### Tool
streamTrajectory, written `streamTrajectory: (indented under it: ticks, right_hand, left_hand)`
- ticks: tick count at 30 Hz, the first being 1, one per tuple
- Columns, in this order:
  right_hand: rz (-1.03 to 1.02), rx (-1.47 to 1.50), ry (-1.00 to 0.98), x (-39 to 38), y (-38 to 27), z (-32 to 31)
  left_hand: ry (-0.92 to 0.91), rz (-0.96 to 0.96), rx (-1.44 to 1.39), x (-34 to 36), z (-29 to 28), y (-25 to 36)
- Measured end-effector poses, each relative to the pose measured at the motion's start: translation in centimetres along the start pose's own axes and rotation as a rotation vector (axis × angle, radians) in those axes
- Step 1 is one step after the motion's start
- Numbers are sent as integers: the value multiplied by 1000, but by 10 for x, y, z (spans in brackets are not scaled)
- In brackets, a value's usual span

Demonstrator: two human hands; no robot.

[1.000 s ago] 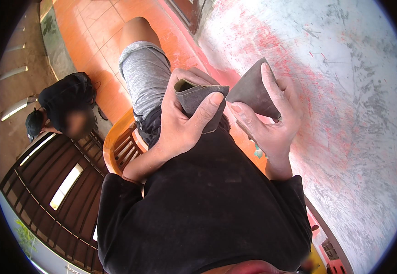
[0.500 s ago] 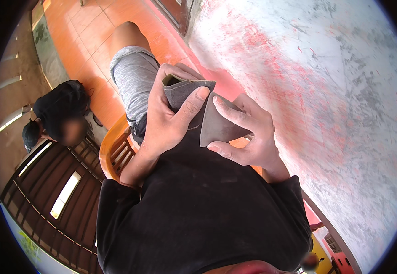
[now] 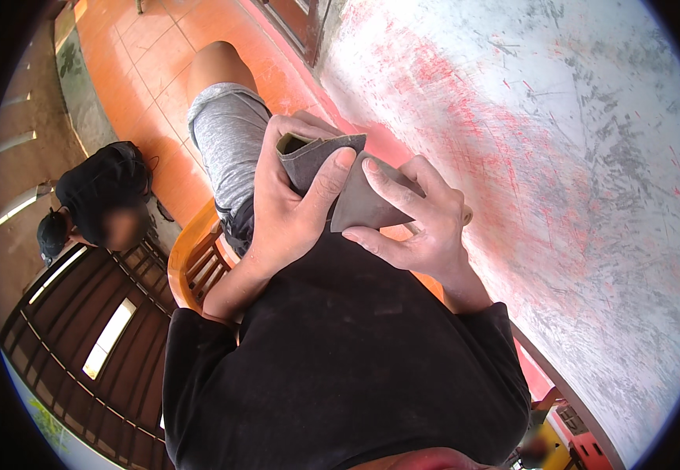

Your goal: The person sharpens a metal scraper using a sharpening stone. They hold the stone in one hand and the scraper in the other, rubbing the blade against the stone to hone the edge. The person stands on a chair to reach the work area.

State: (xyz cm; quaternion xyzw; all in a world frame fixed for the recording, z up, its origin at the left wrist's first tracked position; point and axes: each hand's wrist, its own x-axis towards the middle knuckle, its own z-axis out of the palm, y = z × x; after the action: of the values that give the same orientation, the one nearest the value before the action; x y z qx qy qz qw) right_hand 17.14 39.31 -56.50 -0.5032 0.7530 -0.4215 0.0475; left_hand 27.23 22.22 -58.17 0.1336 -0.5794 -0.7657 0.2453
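Observation:
Grey sandpaper (image 3: 308,166), folded over with an open edge at its top left, is pinched in my left hand (image 3: 293,207), the thumb flat on its front. My right hand (image 3: 422,215) grips a smooth grey sandpaper piece (image 3: 371,202) between thumb and fingers; pale dust coats those fingers. The two pieces overlap in front of my chest, above my black shirt. Whether they are one sheet or two I cannot tell. The fingers behind the left piece are mostly hidden.
On my right rises a wall (image 3: 512,157) with white, grey and scuffed red patches. I sit on a wooden chair (image 3: 191,251) above orange floor tiles (image 3: 156,63). At the left is a person in black (image 3: 101,184), near a dark slatted railing (image 3: 97,337).
My right hand has shifted slightly left and up, bringing its sandpaper piece further over toward the left one. The left hand has barely moved and keeps its grip.

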Motion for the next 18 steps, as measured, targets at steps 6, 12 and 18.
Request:
streamTrajectory:
  ticks: [6, 12, 18]
  right_hand:
    - [32, 44, 83, 2, 13, 0]
    - [73, -8, 160, 6, 34, -13]
    - [583, 1055, 18, 7, 5, -26]
  left_hand:
    - [-2, -152, -97, -11, 1, 6]
    - [-310, 126, -139, -19, -1, -6]
    - [25, -101, -88, -12, -4, 13]
